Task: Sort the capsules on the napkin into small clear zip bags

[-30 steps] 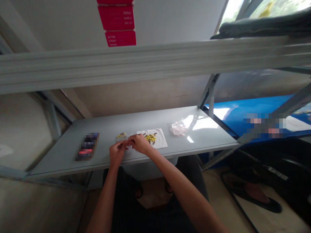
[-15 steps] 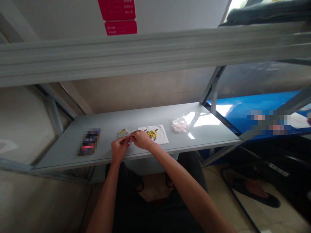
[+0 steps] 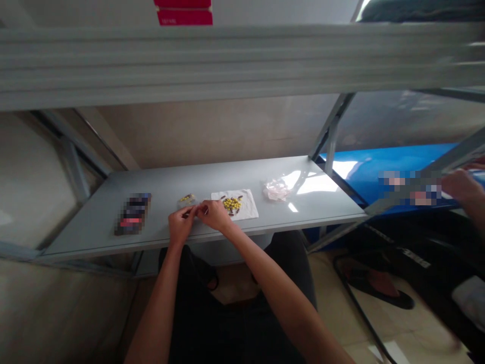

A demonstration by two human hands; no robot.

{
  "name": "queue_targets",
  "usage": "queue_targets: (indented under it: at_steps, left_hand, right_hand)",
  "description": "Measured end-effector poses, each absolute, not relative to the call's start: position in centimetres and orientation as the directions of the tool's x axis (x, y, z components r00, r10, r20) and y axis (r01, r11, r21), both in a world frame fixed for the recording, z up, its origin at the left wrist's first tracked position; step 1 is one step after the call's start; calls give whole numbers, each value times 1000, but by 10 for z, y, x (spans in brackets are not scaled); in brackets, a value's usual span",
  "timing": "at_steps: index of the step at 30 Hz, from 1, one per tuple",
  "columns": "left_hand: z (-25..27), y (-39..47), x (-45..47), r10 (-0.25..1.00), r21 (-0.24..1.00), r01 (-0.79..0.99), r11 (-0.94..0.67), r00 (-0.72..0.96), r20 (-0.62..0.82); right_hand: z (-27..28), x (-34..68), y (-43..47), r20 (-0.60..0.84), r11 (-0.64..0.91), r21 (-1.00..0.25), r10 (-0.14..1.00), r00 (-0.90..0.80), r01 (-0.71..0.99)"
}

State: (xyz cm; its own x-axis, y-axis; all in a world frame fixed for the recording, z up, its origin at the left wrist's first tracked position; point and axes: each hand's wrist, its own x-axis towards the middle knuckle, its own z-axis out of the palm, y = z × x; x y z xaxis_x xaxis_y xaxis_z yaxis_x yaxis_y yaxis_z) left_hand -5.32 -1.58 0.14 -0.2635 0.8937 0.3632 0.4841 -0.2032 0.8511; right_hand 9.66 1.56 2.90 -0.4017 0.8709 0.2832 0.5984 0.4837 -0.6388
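Observation:
My left hand point(image 3: 180, 223) and my right hand point(image 3: 214, 214) meet over the front part of a grey shelf, fingertips pressed together in a pinch. Whatever lies between the fingers is too small and covered to make out. Just right of my right hand, a pile of small yellow and dark brown pieces point(image 3: 232, 203) rests on a white cloth or tissue point(image 3: 249, 206). Behind my left hand sits a clear bag or small container point(image 3: 186, 199) with a few of the same yellow and dark pieces.
A crumpled clear plastic bag point(image 3: 276, 190) lies right of the cloth. A blurred-out dark and red packet point(image 3: 133, 214) is at the left on the grey shelf point(image 3: 212, 174). An upper shelf beam point(image 3: 242, 65) crosses overhead. Another person's hand point(image 3: 464, 186) appears at right by a blue table point(image 3: 352, 169).
The view has tilted and shifted slightly. My hands stay pinched together beside the cloth. Another person's hand and forearm have come further into view at the right.

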Motion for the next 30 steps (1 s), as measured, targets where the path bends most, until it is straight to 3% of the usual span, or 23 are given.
queue_targets:
  at_steps: [3,9,15,21,26,30]
  left_hand:
    - [2,-18,-53,871,848,485,-212,-299,389]
    - [5,-22,-52,741,818,523,-240,-445,503]
    - [10,-22,-50,839,882,388,-268,-356,411]
    - [1,-17,-59,869,915,301,-268,-335,364]
    - [1,-20,-61,883,910,337,-243,-312,351]
    - [1,-23,-56,865,837,494,-235,-287,412]
  right_hand:
    - [25,85,10,308,458,-666,888,-342,589]
    - [9,63,1,421,527,-770,843,-335,358]
    - [2,67,1,390,448,-841,891,-233,302]
    - [6,71,-2,387,455,-843,884,-263,289]
    - [3,67,-5,425,484,-836,869,-255,257]
    - [5,68,-5,473,527,-766,850,-232,369]
